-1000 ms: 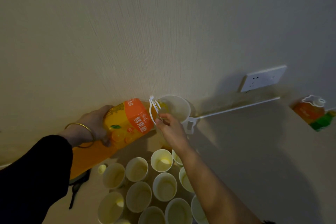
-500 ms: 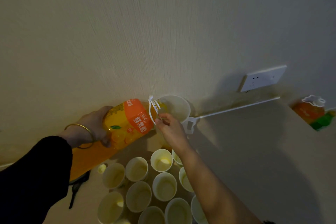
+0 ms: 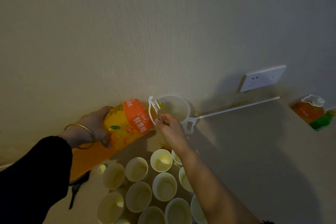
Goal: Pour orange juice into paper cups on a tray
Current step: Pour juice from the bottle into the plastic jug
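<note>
Left hand (image 3: 94, 125) grips the juice bottle (image 3: 127, 123), tipping it; right hand (image 3: 171, 129) pinches the carry loop (image 3: 150, 112), steadying the neck at the white jug (image 3: 177, 106), paper cups (image 3: 164, 186) waiting beneath.

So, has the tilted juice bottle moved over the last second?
No. The juice bottle stays tilted in place; its white handle loop sits at the same offset left of the wall socket as before.
</note>
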Tool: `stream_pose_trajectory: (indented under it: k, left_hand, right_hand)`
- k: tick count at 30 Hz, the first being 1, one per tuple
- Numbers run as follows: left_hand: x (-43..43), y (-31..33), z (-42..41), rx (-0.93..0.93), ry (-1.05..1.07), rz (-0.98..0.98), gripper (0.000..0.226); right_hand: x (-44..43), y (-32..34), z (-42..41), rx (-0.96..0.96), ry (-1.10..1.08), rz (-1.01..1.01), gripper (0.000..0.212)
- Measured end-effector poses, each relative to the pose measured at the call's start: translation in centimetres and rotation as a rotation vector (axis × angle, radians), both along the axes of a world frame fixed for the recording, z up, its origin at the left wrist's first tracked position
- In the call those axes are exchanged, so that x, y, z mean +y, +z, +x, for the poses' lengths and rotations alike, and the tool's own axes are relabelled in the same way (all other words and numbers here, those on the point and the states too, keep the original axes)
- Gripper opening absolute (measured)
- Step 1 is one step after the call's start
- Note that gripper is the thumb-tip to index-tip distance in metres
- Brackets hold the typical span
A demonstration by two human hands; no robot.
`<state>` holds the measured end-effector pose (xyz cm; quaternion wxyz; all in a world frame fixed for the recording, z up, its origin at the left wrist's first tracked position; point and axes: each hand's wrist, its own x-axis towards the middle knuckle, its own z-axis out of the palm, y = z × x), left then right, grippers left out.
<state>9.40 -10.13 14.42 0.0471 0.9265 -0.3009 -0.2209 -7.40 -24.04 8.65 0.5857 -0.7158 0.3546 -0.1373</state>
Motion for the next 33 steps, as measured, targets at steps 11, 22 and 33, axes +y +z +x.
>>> stream_pose_trajectory:
  k: [11,22,33]
  left_hand:
    - [-0.09,0.27,-0.41,-0.003,0.008,0.004,0.117]
    - [-0.02,0.36,-0.58,0.003,0.011,-0.011,0.118]
    - [0.04,0.45,-0.6,0.013,0.017,-0.007,0.119]
  right_hand:
    - [-0.05,0.01,-0.03,-0.001,0.003,0.014,0.036]
    - [-0.05,-0.14,0.03,0.003,-0.002,0.014,0.036]
    - [-0.01,-0.12,0.01,-0.01,-0.005,0.015,0.036]
